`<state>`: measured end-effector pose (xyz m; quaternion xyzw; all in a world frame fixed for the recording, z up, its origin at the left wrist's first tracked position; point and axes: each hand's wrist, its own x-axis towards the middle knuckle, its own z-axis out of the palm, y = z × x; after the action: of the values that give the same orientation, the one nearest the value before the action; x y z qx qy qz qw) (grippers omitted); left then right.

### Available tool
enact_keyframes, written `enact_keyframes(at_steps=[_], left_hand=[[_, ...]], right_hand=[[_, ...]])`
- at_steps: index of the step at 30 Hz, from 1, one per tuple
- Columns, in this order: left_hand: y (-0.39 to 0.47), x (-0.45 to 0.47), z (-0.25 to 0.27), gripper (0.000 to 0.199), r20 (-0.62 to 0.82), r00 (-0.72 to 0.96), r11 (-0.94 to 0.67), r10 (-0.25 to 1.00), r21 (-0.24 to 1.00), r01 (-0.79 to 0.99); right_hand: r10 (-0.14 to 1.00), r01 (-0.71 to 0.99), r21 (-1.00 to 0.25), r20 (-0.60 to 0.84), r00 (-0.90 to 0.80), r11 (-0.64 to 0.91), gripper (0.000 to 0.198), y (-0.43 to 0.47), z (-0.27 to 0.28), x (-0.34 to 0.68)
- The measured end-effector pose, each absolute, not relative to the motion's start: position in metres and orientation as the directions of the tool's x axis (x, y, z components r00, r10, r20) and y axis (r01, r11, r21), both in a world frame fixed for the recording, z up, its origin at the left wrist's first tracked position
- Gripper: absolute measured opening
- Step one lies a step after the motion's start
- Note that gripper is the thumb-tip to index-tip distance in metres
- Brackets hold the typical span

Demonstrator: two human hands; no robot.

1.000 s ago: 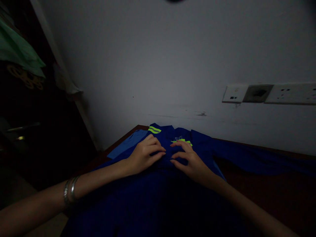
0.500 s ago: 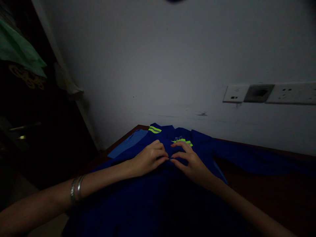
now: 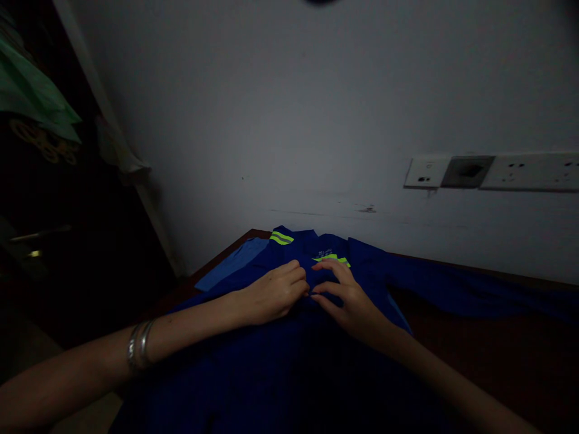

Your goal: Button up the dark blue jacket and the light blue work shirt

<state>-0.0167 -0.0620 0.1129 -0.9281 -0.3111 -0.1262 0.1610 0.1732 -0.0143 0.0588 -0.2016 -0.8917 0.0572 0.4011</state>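
Observation:
A blue work jacket (image 3: pixel 244 361) lies spread with its collar towards the wall. It has yellow-green reflective strips (image 3: pixel 281 239) and small white lettering on the chest. My left hand (image 3: pixel 275 292), with two silver bangles at its wrist, is closed on the cloth at the middle of the jacket's front. Fingertip to fingertip with it, my right hand (image 3: pixel 350 301) pinches the same spot between thumb and a finger, its upper finger held apart. Whatever small part lies between the fingertips is too dark and hidden to make out.
The jacket rests on a dark reddish table (image 3: pixel 497 355) against a grey wall (image 3: pixel 271 120). Sockets (image 3: pixel 468 172) line the wall at right. At left stands a dark door with a metal handle (image 3: pixel 40 233) and a hanging green cloth (image 3: pixel 36 90).
The fingers of my left hand have curled tighter and rolled inward at the jacket's front. My right hand stays nearly in place. The view has shifted slightly.

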Motion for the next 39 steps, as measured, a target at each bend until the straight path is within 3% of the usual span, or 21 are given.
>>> enact_keyframes(at_steps=[12, 27, 33, 39], left_hand=[[-0.069, -0.023, 0.107, 0.016, 0.416, 0.783, -0.723, 0.462, -0.335, 0.604], [-0.075, -0.022, 0.11, 0.014, 0.552, 0.723, -0.776, 0.415, -0.201, 0.598], [-0.08, -0.023, 0.107, 0.013, 0.6, 0.667, -0.797, 0.441, -0.079, 0.599], [-0.082, -0.025, 0.108, 0.013, 0.602, 0.537, -0.758, 0.59, 0.184, 0.626]], right_hand=[[0.448, 0.29, -0.342, 0.707, -0.547, 0.894, 0.009, -0.022, 0.067, 0.175], [0.554, 0.214, -0.532, 0.639, -0.533, 0.819, 0.008, -0.03, 0.074, 0.172], [0.597, 0.161, -0.615, 0.616, -0.514, 0.772, 0.009, -0.03, 0.068, 0.166], [0.592, 0.184, -0.589, 0.636, -0.495, 0.787, 0.007, -0.029, 0.067, 0.161]])
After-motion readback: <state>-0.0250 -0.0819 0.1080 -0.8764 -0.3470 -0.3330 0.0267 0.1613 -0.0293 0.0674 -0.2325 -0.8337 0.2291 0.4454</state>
